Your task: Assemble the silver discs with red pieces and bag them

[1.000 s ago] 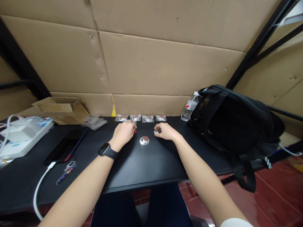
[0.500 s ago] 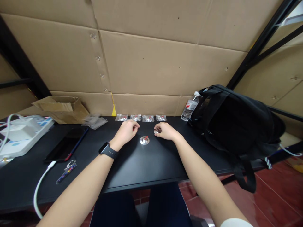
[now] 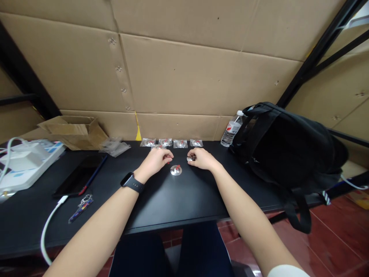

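A small silver disc with a red piece on top (image 3: 175, 169) lies on the black table (image 3: 184, 196) between my hands. My left hand (image 3: 155, 161), a black watch on its wrist, is closed in a pinch just left of the disc, with a bit of red at the fingertips. My right hand (image 3: 200, 159) is closed on a small silver part (image 3: 190, 158) just right of the disc. Behind my hands, several small clear packets (image 3: 173, 143) with silver and red parts lie in a row by the cardboard wall.
A black backpack (image 3: 288, 146) and a water bottle (image 3: 231, 129) stand at the right. To the left are an open cardboard box (image 3: 72, 130), crumpled plastic bags (image 3: 114, 146), a dark tablet (image 3: 79, 177), keys (image 3: 80, 209), a white cable (image 3: 49, 231) and white boxes (image 3: 23, 163).
My left hand has moved slightly right, closer to the silver disc. My right hand has hardly moved.
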The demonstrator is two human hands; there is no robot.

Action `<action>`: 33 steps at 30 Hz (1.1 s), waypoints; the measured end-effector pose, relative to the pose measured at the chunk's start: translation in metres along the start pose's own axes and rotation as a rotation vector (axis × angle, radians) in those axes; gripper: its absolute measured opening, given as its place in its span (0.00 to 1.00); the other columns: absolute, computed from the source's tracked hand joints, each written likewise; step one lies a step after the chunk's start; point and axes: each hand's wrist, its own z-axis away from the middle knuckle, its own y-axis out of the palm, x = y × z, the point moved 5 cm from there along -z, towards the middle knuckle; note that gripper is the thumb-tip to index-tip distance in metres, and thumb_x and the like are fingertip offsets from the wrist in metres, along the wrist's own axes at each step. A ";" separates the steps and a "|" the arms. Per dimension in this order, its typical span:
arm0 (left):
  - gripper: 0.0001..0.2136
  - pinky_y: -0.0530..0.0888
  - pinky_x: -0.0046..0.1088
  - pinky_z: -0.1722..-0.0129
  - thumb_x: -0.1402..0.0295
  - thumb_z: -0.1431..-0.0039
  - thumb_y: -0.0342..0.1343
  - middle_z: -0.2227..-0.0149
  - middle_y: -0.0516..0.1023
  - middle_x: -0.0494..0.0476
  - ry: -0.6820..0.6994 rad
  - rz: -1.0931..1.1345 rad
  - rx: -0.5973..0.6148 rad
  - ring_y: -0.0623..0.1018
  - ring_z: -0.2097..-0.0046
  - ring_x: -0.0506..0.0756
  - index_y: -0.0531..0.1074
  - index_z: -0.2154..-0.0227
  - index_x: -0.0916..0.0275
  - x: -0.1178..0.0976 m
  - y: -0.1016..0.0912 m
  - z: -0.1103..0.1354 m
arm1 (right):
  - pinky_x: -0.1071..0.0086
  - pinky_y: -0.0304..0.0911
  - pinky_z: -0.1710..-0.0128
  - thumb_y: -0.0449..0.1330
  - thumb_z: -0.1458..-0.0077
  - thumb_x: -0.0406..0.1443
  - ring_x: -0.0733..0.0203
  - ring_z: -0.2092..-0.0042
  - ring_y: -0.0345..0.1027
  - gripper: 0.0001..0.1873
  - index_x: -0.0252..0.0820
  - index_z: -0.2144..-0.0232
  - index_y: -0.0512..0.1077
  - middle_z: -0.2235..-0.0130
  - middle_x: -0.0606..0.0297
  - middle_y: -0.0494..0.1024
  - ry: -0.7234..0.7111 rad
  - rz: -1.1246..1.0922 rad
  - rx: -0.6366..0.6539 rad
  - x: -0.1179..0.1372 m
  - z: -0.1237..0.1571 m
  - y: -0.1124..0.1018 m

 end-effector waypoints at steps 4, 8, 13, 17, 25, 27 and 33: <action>0.04 0.75 0.27 0.64 0.72 0.39 0.58 0.71 0.82 0.51 0.012 0.045 -0.044 0.81 0.69 0.53 0.79 0.65 0.60 -0.001 -0.003 0.000 | 0.69 0.64 0.61 0.70 0.50 0.41 0.55 0.54 0.75 0.23 0.49 0.50 0.75 0.52 0.62 0.81 0.039 -0.033 -0.102 0.002 0.002 -0.006; 0.06 0.75 0.27 0.63 0.76 0.42 0.59 0.67 0.82 0.54 0.065 0.059 -0.098 0.81 0.67 0.53 0.79 0.66 0.61 -0.005 -0.004 0.000 | 0.68 0.65 0.61 0.70 0.50 0.42 0.57 0.58 0.75 0.25 0.49 0.49 0.74 0.53 0.63 0.81 0.040 -0.121 -0.162 0.001 0.000 -0.004; 0.05 0.75 0.26 0.66 0.75 0.46 0.63 0.70 0.80 0.52 0.054 0.082 -0.128 0.79 0.69 0.52 0.80 0.66 0.61 -0.005 -0.004 -0.001 | 0.67 0.66 0.60 0.70 0.50 0.40 0.61 0.63 0.73 0.21 0.43 0.54 0.76 0.57 0.62 0.81 -0.085 -0.264 -0.205 0.004 -0.006 0.003; 0.10 0.77 0.28 0.64 0.73 0.48 0.67 0.65 0.83 0.54 -0.015 0.178 -0.185 0.81 0.69 0.53 0.80 0.62 0.61 -0.004 -0.008 -0.001 | 0.67 0.67 0.60 0.70 0.51 0.38 0.61 0.64 0.72 0.19 0.41 0.56 0.77 0.59 0.60 0.81 -0.166 -0.340 -0.218 0.009 -0.007 0.006; 0.05 0.78 0.34 0.58 0.67 0.43 0.64 0.64 0.86 0.54 -0.056 0.203 -0.155 0.84 0.64 0.58 0.84 0.64 0.57 -0.004 -0.005 0.000 | 0.67 0.69 0.63 0.70 0.50 0.39 0.59 0.61 0.74 0.20 0.42 0.54 0.76 0.55 0.59 0.80 -0.247 -0.534 -0.193 0.022 -0.005 0.009; 0.07 0.78 0.36 0.56 0.65 0.40 0.63 0.61 0.86 0.54 -0.037 0.228 -0.168 0.84 0.62 0.59 0.84 0.62 0.56 -0.005 -0.003 0.000 | 0.67 0.70 0.63 0.70 0.50 0.39 0.59 0.59 0.75 0.20 0.43 0.54 0.76 0.55 0.59 0.80 -0.260 -0.589 -0.194 0.026 -0.004 0.010; 0.15 0.80 0.38 0.53 0.60 0.46 0.67 0.59 0.86 0.61 -0.167 0.623 -0.247 0.84 0.57 0.61 0.82 0.58 0.63 0.002 0.006 -0.002 | 0.66 0.73 0.60 0.70 0.49 0.42 0.58 0.57 0.77 0.21 0.44 0.54 0.74 0.53 0.59 0.79 -0.230 -0.883 -0.296 0.033 -0.005 0.012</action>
